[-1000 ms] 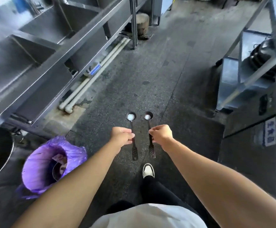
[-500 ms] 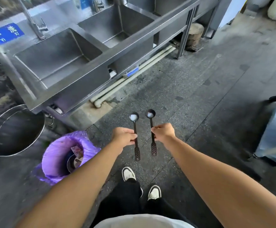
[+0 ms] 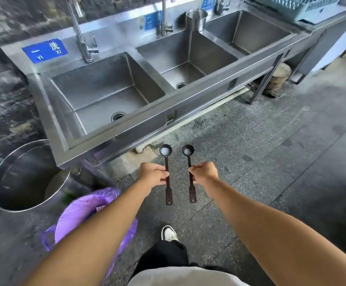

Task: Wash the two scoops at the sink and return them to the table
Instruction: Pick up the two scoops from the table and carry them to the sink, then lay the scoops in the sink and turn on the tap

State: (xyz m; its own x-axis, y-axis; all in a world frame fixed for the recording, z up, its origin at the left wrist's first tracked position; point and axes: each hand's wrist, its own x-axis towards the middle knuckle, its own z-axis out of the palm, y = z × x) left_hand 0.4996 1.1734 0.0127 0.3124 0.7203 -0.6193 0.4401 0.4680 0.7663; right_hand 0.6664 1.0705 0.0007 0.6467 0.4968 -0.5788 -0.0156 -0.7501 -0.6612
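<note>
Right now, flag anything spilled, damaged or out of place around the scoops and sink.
Nothing looks spilled or damaged. The left hand and right hand each hold a dark long-handled scoop level, white residue sitting in both bowls. The three-basin steel sink looks empty, taps off.

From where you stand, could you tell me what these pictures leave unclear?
- Head view: white matter in both scoops is too small to identify.
- Purple bag contents are hidden by the left arm.
- Left tap spout is cut off by the top edge.
- No table is in frame.
</note>
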